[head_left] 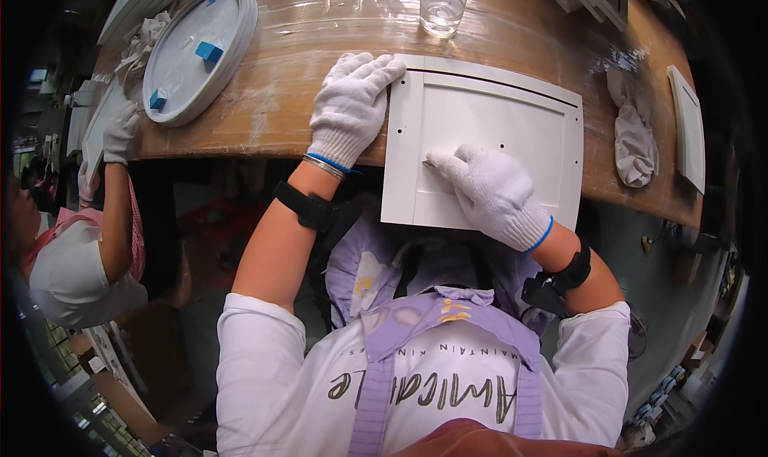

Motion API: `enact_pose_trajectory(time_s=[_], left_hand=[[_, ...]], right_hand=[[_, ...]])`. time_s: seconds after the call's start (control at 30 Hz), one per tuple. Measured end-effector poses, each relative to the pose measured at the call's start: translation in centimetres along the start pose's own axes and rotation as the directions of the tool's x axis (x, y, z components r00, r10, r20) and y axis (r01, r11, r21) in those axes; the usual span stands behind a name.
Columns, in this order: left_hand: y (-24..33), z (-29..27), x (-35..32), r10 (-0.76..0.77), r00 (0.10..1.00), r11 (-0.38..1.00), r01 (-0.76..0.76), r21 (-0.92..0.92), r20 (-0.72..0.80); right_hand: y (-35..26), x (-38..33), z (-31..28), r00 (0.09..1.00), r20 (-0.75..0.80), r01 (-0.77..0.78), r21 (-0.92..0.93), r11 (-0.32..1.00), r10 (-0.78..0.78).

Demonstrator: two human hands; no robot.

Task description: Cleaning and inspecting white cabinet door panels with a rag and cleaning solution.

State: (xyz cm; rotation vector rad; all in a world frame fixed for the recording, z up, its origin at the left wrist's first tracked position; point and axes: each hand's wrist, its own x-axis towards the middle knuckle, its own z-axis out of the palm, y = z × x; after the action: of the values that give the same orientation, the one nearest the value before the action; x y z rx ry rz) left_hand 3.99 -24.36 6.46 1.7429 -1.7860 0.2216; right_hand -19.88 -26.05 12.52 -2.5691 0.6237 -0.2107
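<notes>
Lavender apron [404,329], white panel [484,121] beneath gloved right hand [494,191]

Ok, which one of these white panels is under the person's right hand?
The dark-grooved central panel: the right hand is on it, while the panel at far right lies untouched.

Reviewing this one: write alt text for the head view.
A gloved left hand touches the upper left of a white panel overhanging a brown table; a gloved right hand lies on its face. Nearby are a glass, a round white disc and a cloth; a co-worker is at left.
</notes>
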Motion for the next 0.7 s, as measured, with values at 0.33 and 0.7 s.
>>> enact_pose_trajectory(time_s=[0.33,0.7], left_hand=[[0.7,-0.3,0.6,-0.02,0.998,0.998,0.016,0.065,0.061],[0.7,0.0,0.6,0.046,0.999,0.997,-0.047,0.069,0.005]], right_hand=[[-0.7,0.0,-0.4,0.952,0.272,0.178,-0.131,0.975,-0.137],[-0.5,0.7,0.3,0.992,0.127,0.035,-0.131,0.991,-0.018]])
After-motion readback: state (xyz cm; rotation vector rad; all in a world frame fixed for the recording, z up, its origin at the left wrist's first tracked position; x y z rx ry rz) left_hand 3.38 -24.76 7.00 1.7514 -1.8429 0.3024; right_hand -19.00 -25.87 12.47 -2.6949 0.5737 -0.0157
